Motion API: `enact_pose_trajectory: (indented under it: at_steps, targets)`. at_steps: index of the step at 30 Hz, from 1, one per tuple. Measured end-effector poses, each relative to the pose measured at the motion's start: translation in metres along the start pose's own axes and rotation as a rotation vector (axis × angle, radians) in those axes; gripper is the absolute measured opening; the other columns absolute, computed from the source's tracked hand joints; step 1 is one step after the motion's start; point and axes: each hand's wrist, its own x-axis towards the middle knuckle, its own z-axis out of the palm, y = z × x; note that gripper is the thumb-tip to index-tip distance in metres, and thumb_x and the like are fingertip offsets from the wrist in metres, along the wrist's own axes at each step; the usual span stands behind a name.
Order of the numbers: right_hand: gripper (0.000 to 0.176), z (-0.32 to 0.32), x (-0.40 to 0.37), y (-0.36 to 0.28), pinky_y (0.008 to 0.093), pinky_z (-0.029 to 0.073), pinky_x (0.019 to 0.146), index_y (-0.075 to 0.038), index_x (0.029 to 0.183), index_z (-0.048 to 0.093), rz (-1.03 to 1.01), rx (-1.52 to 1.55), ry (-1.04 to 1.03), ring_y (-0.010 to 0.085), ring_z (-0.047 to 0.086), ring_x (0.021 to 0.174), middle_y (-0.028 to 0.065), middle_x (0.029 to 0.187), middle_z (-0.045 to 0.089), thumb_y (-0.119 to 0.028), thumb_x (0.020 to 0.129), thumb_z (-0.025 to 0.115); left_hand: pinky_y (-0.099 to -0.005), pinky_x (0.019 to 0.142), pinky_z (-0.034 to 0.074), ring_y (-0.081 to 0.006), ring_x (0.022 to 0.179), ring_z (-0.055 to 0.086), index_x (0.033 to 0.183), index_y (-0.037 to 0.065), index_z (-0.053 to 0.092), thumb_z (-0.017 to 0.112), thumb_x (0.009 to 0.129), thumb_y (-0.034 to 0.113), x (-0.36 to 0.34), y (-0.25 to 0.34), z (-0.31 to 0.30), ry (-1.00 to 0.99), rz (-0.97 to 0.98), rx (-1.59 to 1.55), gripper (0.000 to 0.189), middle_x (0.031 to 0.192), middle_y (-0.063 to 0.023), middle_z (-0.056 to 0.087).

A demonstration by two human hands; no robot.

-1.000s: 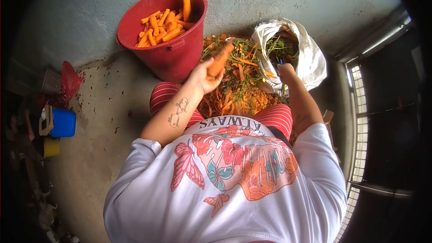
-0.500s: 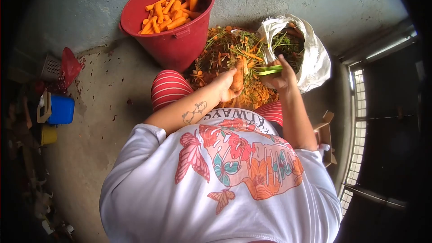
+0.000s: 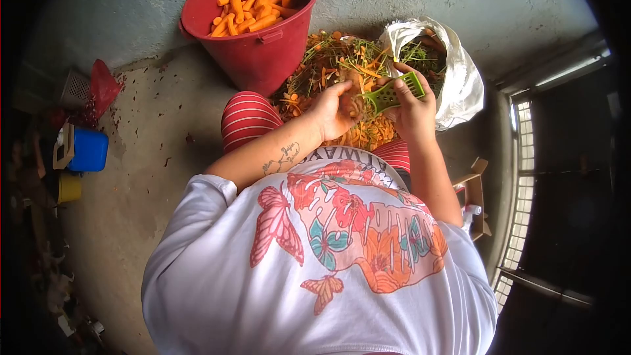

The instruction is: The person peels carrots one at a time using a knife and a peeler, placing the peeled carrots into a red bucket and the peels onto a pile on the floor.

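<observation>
In my left hand [image 3: 334,113] is an unpeeled carrot [image 3: 357,97], smeared by motion, between the thumb and the curled fingers. My right hand [image 3: 417,108] grips a green peeler [image 3: 393,94] with a perforated body, the thumb pressed on its face. Its narrower end points left toward the carrot, a small gap away. Below both hands lies a heap of carrot peelings and green tops [image 3: 338,59].
A red bucket [image 3: 263,59] of peeled carrots stands against the wall at the back left. Behind my right hand is a white sack [image 3: 462,89] with carrots and greens inside. A blue container [image 3: 89,149] sits far left, and an open cardboard box [image 3: 476,184] at right.
The peeler has turned so its perforated face shows, and its end now points toward the carrot. The carrot has turned in my left hand and is blurred.
</observation>
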Motion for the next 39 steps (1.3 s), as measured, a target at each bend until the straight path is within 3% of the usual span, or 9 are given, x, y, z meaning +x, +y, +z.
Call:
enact_pose_trajectory:
  at_steps: [5, 9, 15, 21, 30, 39]
  targets:
    - [0.024, 0.001, -0.002, 0.005, 0.0332, 0.056, 0.069, 0.003, 0.113, 0.051, 0.068, 0.127, -0.042, 0.0230, 0.066, 0.081, 0.0168, 0.090, 0.064, -0.004, 0.090, 0.054, -0.0274, 0.071, 0.048, -0.0152, 0.084, 0.059, 0.107, 0.012, 0.059, 0.046, 0.092, 0.031, -0.013, -0.006, 0.003, -0.020, -0.041, 0.138, 0.027, 0.095, -0.0015, 0.063]
    - [0.016, 0.002, -0.003, 0.009, 0.0349, 0.056, 0.071, 0.002, 0.105, 0.052, 0.062, 0.205, -0.040, 0.0251, 0.066, 0.079, 0.0172, 0.088, 0.064, -0.002, 0.090, 0.054, -0.0259, 0.054, 0.041, -0.0119, 0.071, 0.054, 0.103, 0.016, 0.059, 0.039, 0.094, 0.037, -0.018, -0.006, 0.002, -0.122, -0.109, 0.178, 0.031, 0.082, 0.0010, 0.060]
    - [0.012, -0.007, 0.002, 0.018, 0.0347, 0.055, 0.071, 0.002, 0.100, 0.053, 0.096, 0.210, 0.048, 0.0241, 0.065, 0.078, 0.0158, 0.087, 0.063, -0.002, 0.090, 0.054, -0.0252, 0.047, 0.034, -0.0123, 0.064, 0.052, 0.097, 0.015, 0.056, 0.035, 0.095, 0.040, -0.025, -0.008, 0.013, -0.061, -0.169, 0.176, 0.033, 0.078, -0.0014, 0.059]
    - [0.013, -0.009, 0.007, 0.022, 0.0334, 0.055, 0.068, 0.003, 0.101, 0.052, 0.150, 0.234, 0.063, 0.0229, 0.065, 0.076, 0.0133, 0.085, 0.062, -0.001, 0.089, 0.055, -0.0250, 0.047, 0.034, -0.0124, 0.063, 0.051, 0.094, 0.013, 0.056, 0.035, 0.094, 0.039, -0.026, -0.006, 0.009, -0.146, -0.223, 0.154, 0.033, 0.075, -0.0022, 0.058]
    - [0.016, -0.011, 0.010, 0.027, 0.0360, 0.057, 0.069, 0.003, 0.105, 0.050, 0.262, 0.300, 0.072, 0.0225, 0.063, 0.080, 0.0117, 0.091, 0.059, -0.001, 0.090, 0.053, -0.0239, 0.046, 0.034, -0.0149, 0.059, 0.049, 0.091, 0.012, 0.058, 0.037, 0.093, 0.040, -0.031, -0.007, 0.012, -0.047, -0.226, 0.152, 0.035, 0.072, -0.0028, 0.057]
    - [0.016, -0.021, 0.010, 0.044, 0.0375, 0.055, 0.074, 0.002, 0.107, 0.051, 0.358, 0.365, 0.116, 0.0236, 0.063, 0.081, 0.0125, 0.093, 0.060, -0.003, 0.092, 0.050, -0.0227, 0.045, 0.036, -0.0146, 0.059, 0.048, 0.092, 0.011, 0.057, 0.035, 0.094, 0.036, -0.026, -0.013, 0.005, -0.073, -0.283, 0.120, 0.033, 0.072, -0.0032, 0.055]
